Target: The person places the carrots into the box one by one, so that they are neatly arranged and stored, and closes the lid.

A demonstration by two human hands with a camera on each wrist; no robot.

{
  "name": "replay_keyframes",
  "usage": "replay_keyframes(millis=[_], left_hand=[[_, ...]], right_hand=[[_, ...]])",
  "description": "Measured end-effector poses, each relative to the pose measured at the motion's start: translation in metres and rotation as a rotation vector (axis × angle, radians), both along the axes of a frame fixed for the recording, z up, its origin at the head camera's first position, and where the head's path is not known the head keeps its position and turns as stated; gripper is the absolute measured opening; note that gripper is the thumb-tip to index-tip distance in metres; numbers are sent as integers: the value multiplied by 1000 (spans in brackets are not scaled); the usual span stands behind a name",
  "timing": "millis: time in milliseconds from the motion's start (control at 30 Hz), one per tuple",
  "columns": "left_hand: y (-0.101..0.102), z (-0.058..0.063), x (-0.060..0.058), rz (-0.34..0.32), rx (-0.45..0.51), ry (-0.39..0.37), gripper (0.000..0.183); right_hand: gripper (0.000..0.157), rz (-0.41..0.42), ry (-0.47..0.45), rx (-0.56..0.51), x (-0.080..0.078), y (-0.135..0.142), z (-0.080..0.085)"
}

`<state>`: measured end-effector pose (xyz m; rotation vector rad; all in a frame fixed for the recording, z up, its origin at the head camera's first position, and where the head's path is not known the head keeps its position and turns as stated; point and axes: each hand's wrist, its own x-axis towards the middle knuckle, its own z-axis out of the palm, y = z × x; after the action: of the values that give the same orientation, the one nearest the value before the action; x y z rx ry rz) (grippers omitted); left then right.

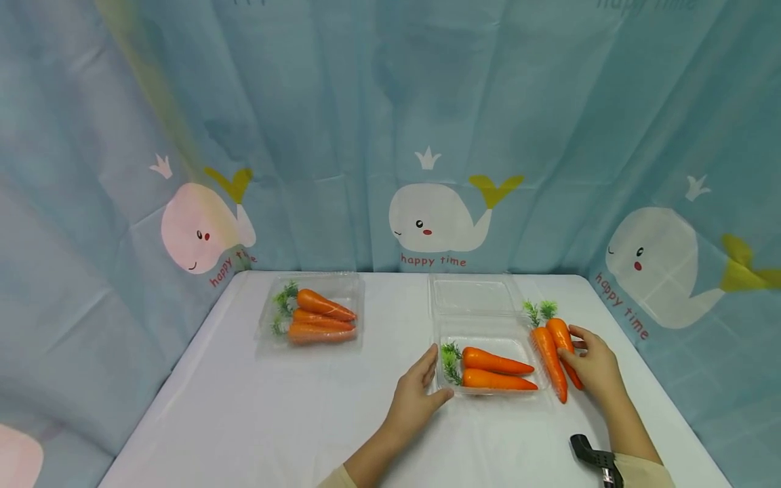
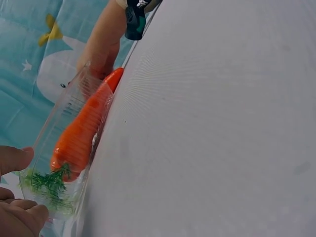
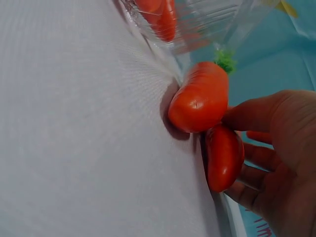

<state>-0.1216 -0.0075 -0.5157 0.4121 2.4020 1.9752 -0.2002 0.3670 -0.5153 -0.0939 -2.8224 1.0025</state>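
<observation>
With the thumb and fingers of my right hand (image 1: 594, 363) pinching the outer carrot (image 1: 559, 333), at three o'clock from the lidded-back clear box (image 1: 497, 341), I'd do best gripping its thick body without rolling the inner carrot (image 1: 552, 366) beside it. My left hand (image 1: 412, 401), fingers spread, is well placed to steady the box's nine-o'clock end; two carrots (image 1: 497, 361) lie inside, while a second clear box (image 1: 350, 287) toward ten o'clock holds three carrots (image 1: 325, 304).

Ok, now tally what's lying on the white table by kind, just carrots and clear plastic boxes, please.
Carrots: 7 (3 in the left-hand box, 2 in the right-hand box, 2 loose beside it)
Clear plastic boxes: 2
Total: 9
</observation>
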Motion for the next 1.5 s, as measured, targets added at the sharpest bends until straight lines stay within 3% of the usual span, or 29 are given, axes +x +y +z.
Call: replay_keyframes(millis=[667,1233,1500], left_hand=[[-1,-2,0,-7,10,24,86],[-1,-2,0,6,26,31,84],[-1,-4,0,16,38,34,83]], right_hand=[[60,-108,-88,29,-2,1,-2],[53,-162,-17,43,1,1,2],[56,-165,-27,-6,3,5,8]])
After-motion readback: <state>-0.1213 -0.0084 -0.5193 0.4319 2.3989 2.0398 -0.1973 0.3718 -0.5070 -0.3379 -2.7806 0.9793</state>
